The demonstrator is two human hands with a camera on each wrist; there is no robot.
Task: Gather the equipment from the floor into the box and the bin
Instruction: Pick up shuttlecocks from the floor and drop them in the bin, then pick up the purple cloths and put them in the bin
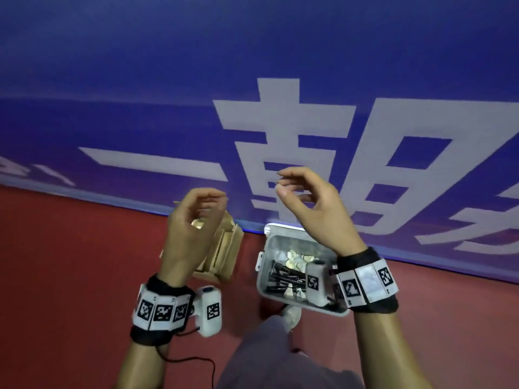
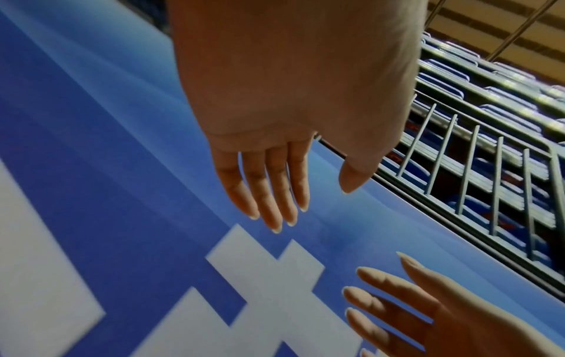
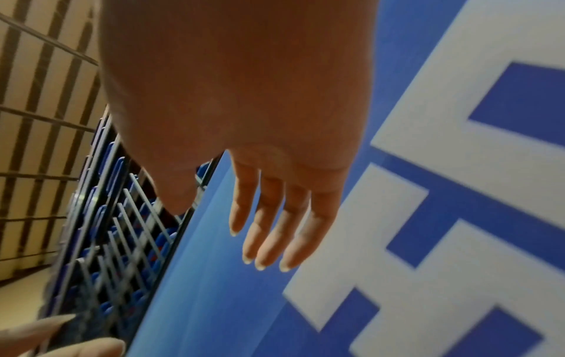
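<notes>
Both hands are raised in front of me, empty. My left hand hangs over a small wooden box on the red floor, fingers loosely bent, nothing in it. My right hand is lifted above a clear plastic bin that holds several white shuttlecocks and dark items. In the left wrist view my left hand shows straight relaxed fingers, and the right hand's fingers appear at the lower right. The right wrist view shows my right hand with fingers loosely extended.
A blue banner wall with large white characters stands right behind the box and bin. Red floor stretches to the left and front. My knee and shoe are below the bin. Railings and blue seats lie beyond the banner.
</notes>
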